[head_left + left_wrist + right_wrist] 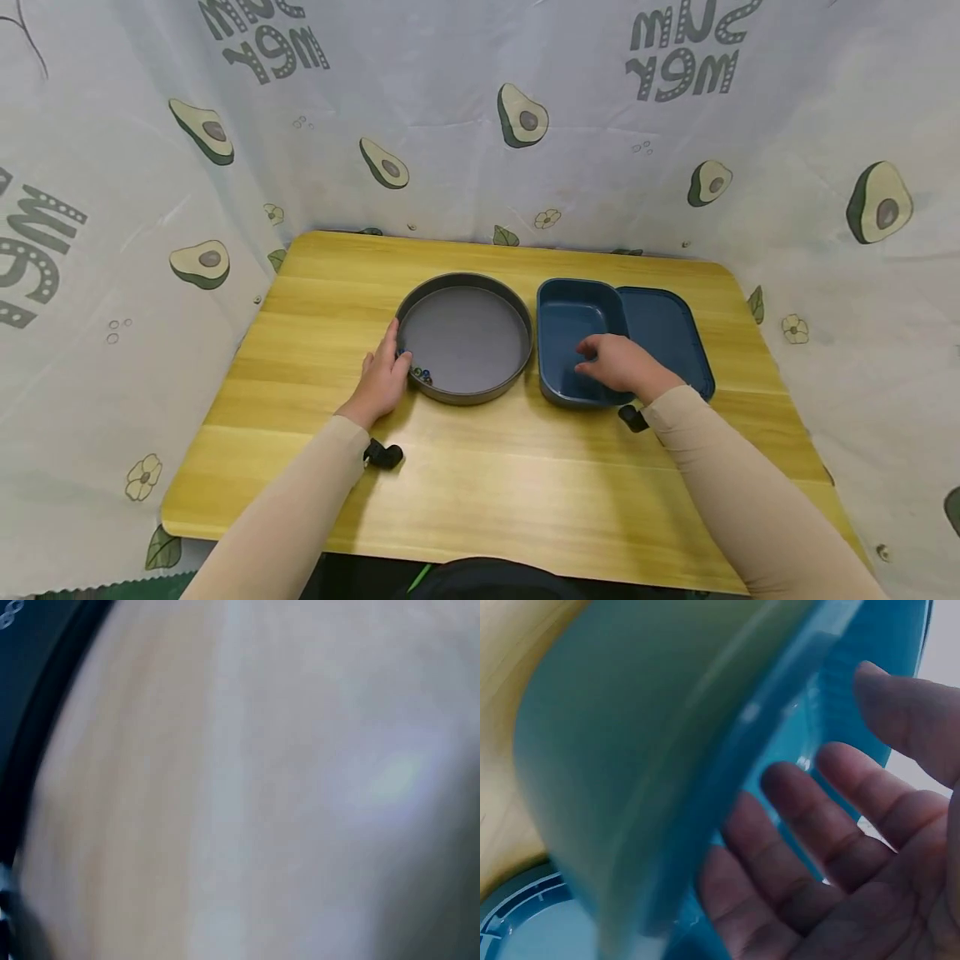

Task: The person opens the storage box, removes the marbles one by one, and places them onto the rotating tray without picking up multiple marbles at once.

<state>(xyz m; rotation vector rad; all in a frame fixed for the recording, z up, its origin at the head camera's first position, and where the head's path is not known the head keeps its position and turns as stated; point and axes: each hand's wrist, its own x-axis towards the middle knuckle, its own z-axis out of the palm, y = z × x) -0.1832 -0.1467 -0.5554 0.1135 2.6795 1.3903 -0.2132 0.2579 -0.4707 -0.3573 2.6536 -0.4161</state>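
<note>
A round grey pan (468,337) lies flat on the table, with several small marbles (422,375) gathered inside by its lower left wall. My left hand (382,382) rests against the pan's left side, its fingers extended along the rim. To the right stands a deep blue rectangular container (573,317). Over and partly inside it is my right hand (621,364); the right wrist view shows its fingers (810,817) loosely bent and apart, with nothing visible between them. Small glints appear in the container, too blurred to identify. In the left wrist view only blurred wood and a dark edge show.
A flat blue lid (667,333) lies right of the container, beneath my right forearm. The wooden table (480,483) has a printed cloth (450,92) hanging behind it and at the sides. Each wrist carries a black camera (384,455).
</note>
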